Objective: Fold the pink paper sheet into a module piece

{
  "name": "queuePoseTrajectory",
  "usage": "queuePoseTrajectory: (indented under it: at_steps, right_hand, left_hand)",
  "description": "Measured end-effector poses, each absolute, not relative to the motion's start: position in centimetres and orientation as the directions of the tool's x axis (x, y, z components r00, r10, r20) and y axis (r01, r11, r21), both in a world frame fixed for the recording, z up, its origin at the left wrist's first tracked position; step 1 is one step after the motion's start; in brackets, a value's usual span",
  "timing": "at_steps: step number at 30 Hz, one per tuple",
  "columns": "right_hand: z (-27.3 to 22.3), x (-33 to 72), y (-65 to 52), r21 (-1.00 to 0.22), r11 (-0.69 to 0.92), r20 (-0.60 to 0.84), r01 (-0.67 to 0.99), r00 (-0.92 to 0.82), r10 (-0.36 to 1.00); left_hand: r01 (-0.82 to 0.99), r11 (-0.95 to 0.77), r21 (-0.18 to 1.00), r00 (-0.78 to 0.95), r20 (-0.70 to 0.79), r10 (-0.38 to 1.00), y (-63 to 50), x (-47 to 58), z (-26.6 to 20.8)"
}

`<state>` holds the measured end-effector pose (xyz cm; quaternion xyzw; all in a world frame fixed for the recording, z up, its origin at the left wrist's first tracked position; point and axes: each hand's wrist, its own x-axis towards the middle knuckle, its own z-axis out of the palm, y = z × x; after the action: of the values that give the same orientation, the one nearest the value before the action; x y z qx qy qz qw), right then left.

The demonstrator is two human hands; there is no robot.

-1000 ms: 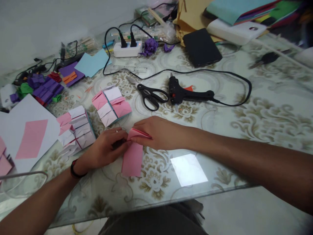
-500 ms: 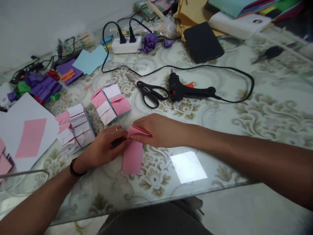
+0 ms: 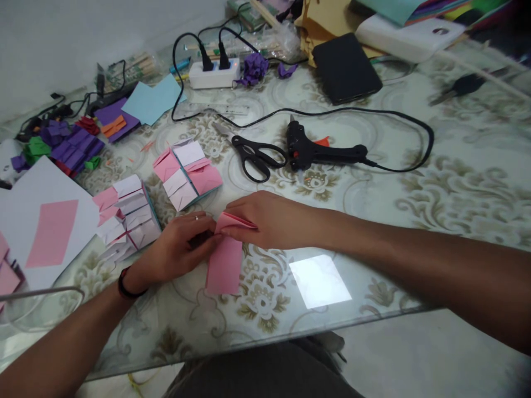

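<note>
Both hands pinch a pink paper strip (image 3: 224, 270) above the table's front part. Its upper end is folded over, and its lower end hangs toward me. My left hand (image 3: 179, 246), with a ring and a dark wristband, grips the fold's left edge between thumb and fingers. From the other side, my right hand (image 3: 265, 220) holds the folded flap, its fingers partly hidden behind the paper. Just beyond my left hand lie a pink-and-white folded paper block (image 3: 128, 218) and a second folded paper block (image 3: 187, 174).
Black scissors (image 3: 258, 157) and a corded black glue gun (image 3: 323, 149) lie beyond my hands. White paper with a pink rectangle (image 3: 52, 232) is at left. Farther back are a power strip (image 3: 214, 73), a black flat case (image 3: 346, 69) and purple folded pieces (image 3: 77, 149).
Almost nothing differs. Both hands keep the same grip on the pink strip, and the view has shifted very slightly.
</note>
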<state>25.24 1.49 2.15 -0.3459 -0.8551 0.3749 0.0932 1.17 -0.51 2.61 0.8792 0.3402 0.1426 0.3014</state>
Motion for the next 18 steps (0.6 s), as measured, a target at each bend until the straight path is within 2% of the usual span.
queuePoseTrajectory:
  at_steps: [8, 18]
  right_hand:
    - [2.06, 25.32, 1.51, -0.715, 0.473, -0.084, 0.515, -0.735, 0.673]
    - [2.19, 25.27, 1.58, -0.700, 0.488, -0.090, 0.521, -0.743, 0.663]
  left_hand:
    - [0.515, -0.518, 0.683, 0.697, 0.018, 0.717, -0.55, 1.05, 2.82]
    - [0.513, -0.574, 0.639, 0.714, 0.054, 0.698, -0.41, 1.02, 2.55]
